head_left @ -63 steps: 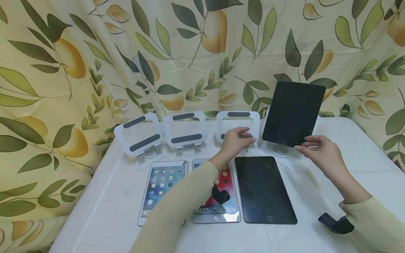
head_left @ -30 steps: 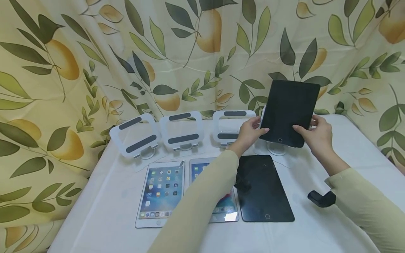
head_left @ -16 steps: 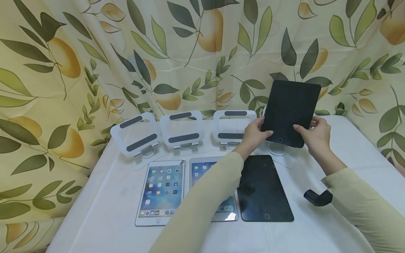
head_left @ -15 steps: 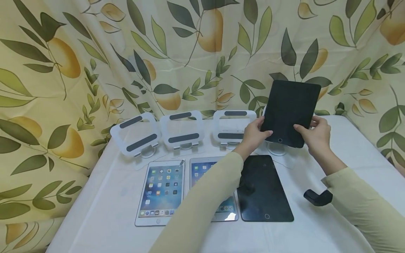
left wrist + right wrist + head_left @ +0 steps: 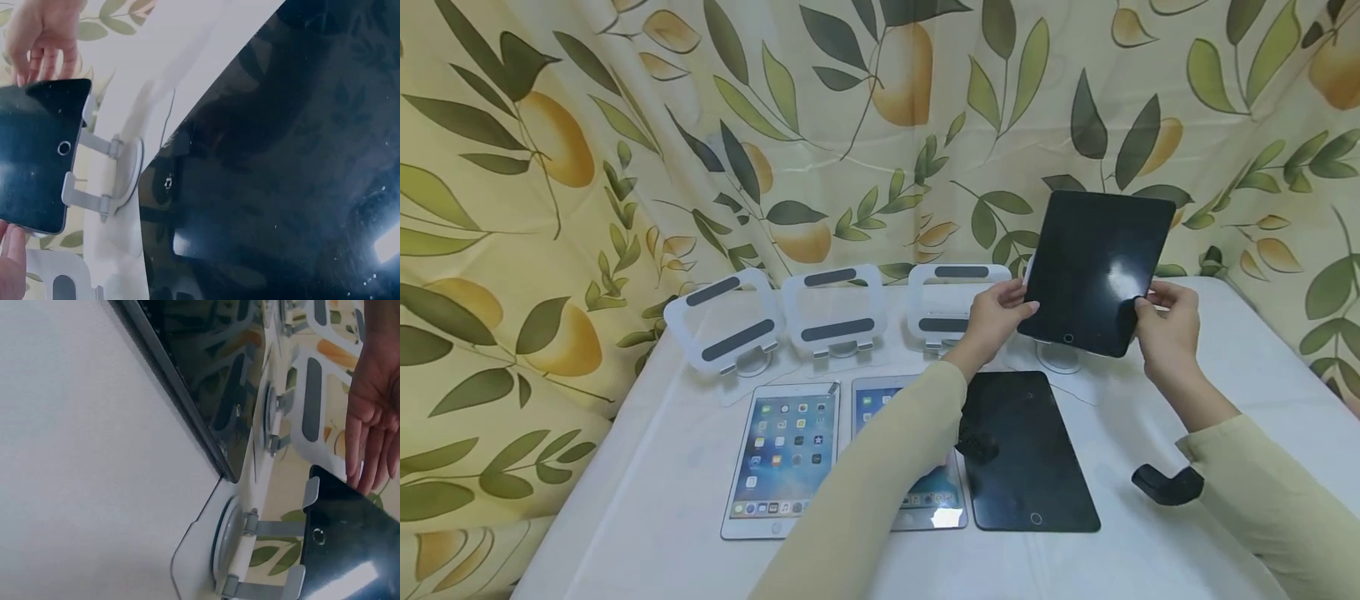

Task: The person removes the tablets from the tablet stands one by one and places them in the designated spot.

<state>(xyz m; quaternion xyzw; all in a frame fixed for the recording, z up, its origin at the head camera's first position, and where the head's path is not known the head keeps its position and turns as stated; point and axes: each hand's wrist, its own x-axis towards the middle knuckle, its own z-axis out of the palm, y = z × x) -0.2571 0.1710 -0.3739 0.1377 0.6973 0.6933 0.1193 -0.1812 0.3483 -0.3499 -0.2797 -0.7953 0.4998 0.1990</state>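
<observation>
A black tablet point(image 5: 1093, 258) with a round home button leans on a white stand at the right, its lower edge in the stand's two grey hooks point(image 5: 310, 490). My left hand point(image 5: 990, 321) holds its lower left edge, thumb at the front rim. My right hand point(image 5: 1172, 329) grips the lower right edge, thumb on the screen side and fingers behind. In the left wrist view my right hand point(image 5: 44, 37) shows at the tablet's far edge. The right wrist view shows my left hand point(image 5: 375, 412) with long fingers reaching the tablet's edge. Most of the stand's frame is hidden.
Three white stands, left point(image 5: 722, 321), middle point(image 5: 835, 307) and right point(image 5: 958, 300), carry no tablets. Before them lie a white tablet point(image 5: 782, 458), a second white tablet point(image 5: 936, 500) partly under my left sleeve, and a black tablet point(image 5: 1037, 467). A patterned curtain point(image 5: 880, 150) hangs behind.
My right hand has moved a little to the right, and the held tablet has turned slightly, with a bright glare now on its screen. Earlier, my left hand came over from the neighbouring stand to the tablet.
</observation>
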